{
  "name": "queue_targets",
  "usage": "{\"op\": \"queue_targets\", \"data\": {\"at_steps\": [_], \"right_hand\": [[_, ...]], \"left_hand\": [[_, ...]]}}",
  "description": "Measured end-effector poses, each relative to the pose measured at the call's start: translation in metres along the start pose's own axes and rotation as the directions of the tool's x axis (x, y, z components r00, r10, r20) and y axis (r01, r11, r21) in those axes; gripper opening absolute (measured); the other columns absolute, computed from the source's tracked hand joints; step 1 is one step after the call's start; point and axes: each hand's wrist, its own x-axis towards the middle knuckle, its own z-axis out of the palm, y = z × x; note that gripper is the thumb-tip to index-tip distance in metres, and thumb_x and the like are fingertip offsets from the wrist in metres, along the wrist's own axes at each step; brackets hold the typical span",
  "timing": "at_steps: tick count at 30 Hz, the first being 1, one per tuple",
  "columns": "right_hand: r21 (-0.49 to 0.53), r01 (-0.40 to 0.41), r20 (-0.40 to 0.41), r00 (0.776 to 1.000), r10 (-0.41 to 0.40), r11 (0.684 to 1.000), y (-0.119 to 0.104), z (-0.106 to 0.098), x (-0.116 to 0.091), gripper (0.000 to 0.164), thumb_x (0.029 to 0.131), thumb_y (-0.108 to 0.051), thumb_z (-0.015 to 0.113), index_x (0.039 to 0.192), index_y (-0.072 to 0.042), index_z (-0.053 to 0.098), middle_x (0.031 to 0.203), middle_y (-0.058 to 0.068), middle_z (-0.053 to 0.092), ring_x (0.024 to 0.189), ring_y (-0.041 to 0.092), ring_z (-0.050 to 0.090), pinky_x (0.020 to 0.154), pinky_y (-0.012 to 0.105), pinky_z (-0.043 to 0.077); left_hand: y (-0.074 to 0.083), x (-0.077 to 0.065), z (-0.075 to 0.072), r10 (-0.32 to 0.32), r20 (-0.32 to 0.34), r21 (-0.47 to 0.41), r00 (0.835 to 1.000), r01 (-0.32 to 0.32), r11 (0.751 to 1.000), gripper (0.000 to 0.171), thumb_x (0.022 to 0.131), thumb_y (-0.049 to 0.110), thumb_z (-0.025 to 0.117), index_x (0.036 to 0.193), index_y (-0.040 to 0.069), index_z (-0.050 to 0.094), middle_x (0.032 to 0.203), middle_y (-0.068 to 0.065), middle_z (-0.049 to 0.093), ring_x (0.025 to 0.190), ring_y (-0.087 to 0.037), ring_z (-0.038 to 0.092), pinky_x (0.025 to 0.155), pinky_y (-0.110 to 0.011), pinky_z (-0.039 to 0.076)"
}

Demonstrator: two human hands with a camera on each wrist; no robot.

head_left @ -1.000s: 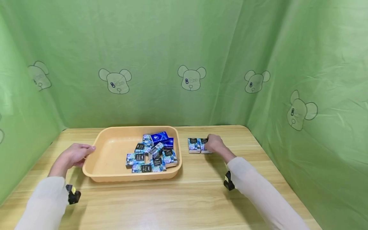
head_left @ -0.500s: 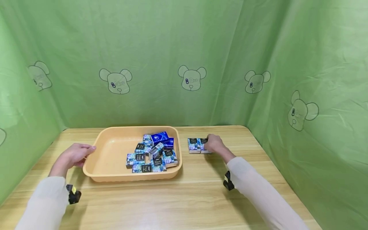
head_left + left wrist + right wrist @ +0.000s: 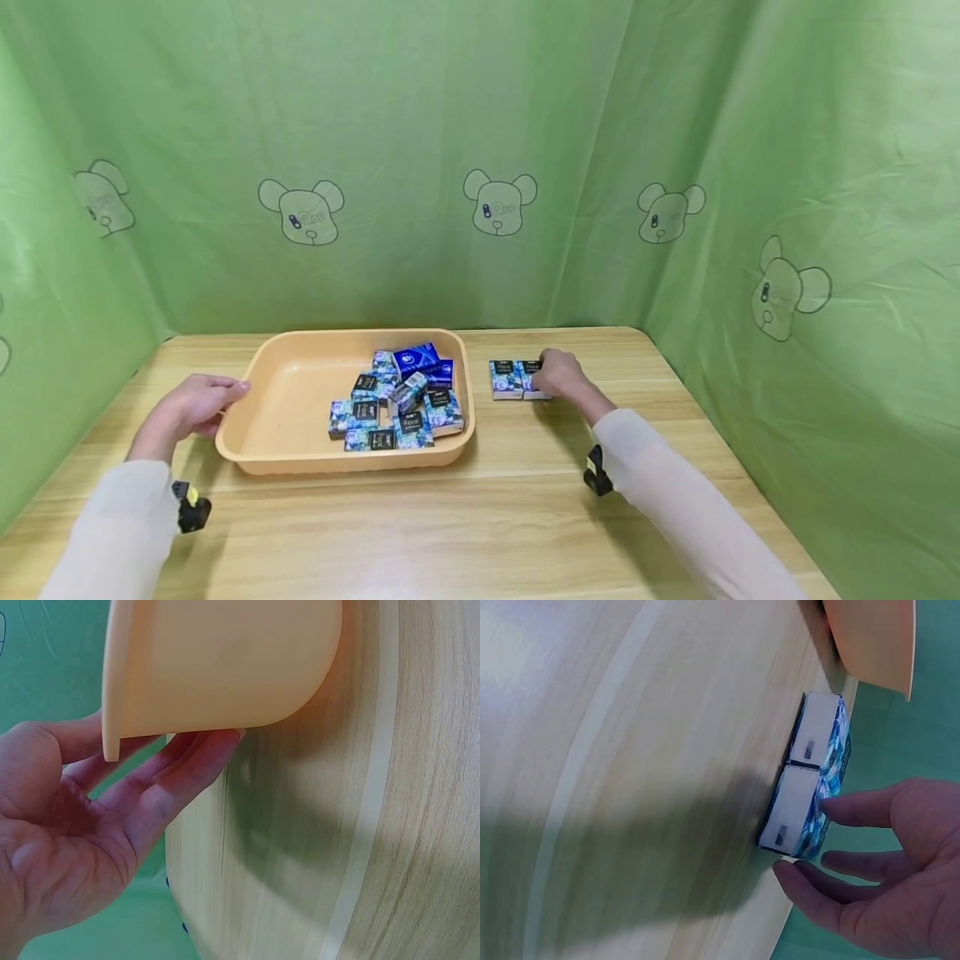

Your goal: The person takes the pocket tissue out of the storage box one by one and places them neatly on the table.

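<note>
A peach plastic tray [image 3: 285, 417] sits left of centre on the table. My left hand [image 3: 193, 406] grips its left end, thumb over the rim and fingers against the outer wall [image 3: 225, 667] in the left wrist view. Two flowered pocket tissue packs lie side by side to the right of the tray. My right hand [image 3: 561, 375] holds the right-hand tissue pack [image 3: 791, 806], thumb on its printed top and fingertips at its side edge. The left-hand tissue pack [image 3: 506, 380] lies flush against it. The hand hides part of the held pack's top.
Inside the tray's right half several flowered tissue packs [image 3: 412, 429] lie jumbled with blue tissue packs [image 3: 415, 358]. Green curtain [image 3: 405, 250] surrounds the wooden table [image 3: 420, 542] at the back and sides. A black wrist camera [image 3: 597, 472] juts below the right sleeve.
</note>
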Motion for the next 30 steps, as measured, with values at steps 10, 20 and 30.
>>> {"op": "queue_targets", "data": {"at_steps": [10,20,30], "right_hand": [[0.066,-0.014,0.009,1.0,0.013,0.998,-0.007,-0.006,0.0,0.067,0.088,-0.001,0.058,0.151,0.006,0.038,0.144,0.03,0.051,0.059,0.014,0.047,0.054,0.026,0.044],[0.041,0.084,-0.049,0.995,-0.082,0.996,-0.027,-0.007,-0.01,0.062,0.089,-0.006,0.063,0.147,0.007,0.044,0.142,0.028,0.055,0.08,0.024,0.062,0.074,0.033,0.056],[-0.014,0.212,-0.102,0.972,-0.212,0.977,-0.054,-0.003,-0.018,0.057,0.089,-0.01,0.065,0.141,0.009,0.051,0.142,0.027,0.055,0.131,0.043,0.054,0.111,0.051,0.046]], "left_hand": [[0.0,-0.001,-0.001,0.003,0.002,0.014,1.0,-0.003,1.0,0.065,0.109,0.03,0.043,0.15,-0.017,0.027,0.127,-0.037,0.055,0.082,-0.013,0.069,0.071,-0.033,0.062],[0.0,0.0,-0.001,0.004,-0.003,0.016,1.0,-0.004,1.0,0.065,0.109,0.031,0.043,0.15,-0.017,0.027,0.124,-0.035,0.058,0.08,-0.012,0.068,0.07,-0.032,0.062],[-0.002,0.002,-0.001,-0.006,-0.016,0.003,1.0,0.006,1.0,0.064,0.109,0.031,0.044,0.15,-0.016,0.03,0.101,-0.014,0.068,0.073,-0.011,0.067,0.064,-0.029,0.059]]}}
